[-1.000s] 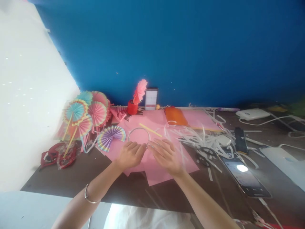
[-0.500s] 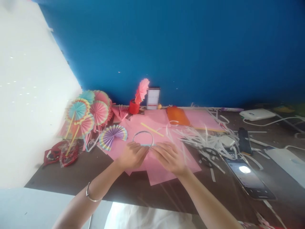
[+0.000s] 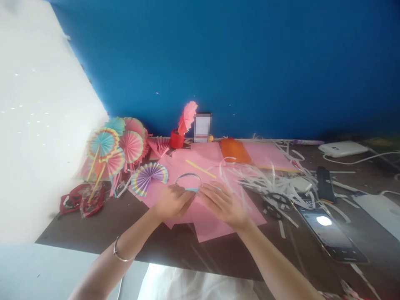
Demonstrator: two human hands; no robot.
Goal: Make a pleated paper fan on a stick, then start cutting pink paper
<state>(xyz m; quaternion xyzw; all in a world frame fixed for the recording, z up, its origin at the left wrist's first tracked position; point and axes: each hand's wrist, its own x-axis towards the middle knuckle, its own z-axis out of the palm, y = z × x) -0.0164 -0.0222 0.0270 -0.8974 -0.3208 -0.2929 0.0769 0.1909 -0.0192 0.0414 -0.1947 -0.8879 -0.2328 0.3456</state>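
My left hand (image 3: 173, 203) and my right hand (image 3: 223, 203) meet over pink paper sheets (image 3: 208, 223) on a dark table. Between their fingertips they pinch the ends of a thin white paper strip bent into a loop (image 3: 188, 178) that arches away from me. Both hands have their fingers closed on the strip. A silver bangle (image 3: 120, 255) circles my left wrist. A yellow stick (image 3: 200, 168) lies on the pink paper just beyond the loop.
Folded paper fans (image 3: 118, 148) crowd the left side, a rainbow one (image 3: 148, 176) nearest my left hand. White paper strips (image 3: 268, 179), scissors (image 3: 276, 204), a lit phone (image 3: 331, 234), a remote (image 3: 325, 179) and a power bank (image 3: 340, 148) lie to the right. An orange sheet (image 3: 235, 151) and red cup (image 3: 176, 139) stand by the blue wall.
My fingers, spread flat a second ago, have closed on the strip's ends. The loop has grown smaller and narrower between them.
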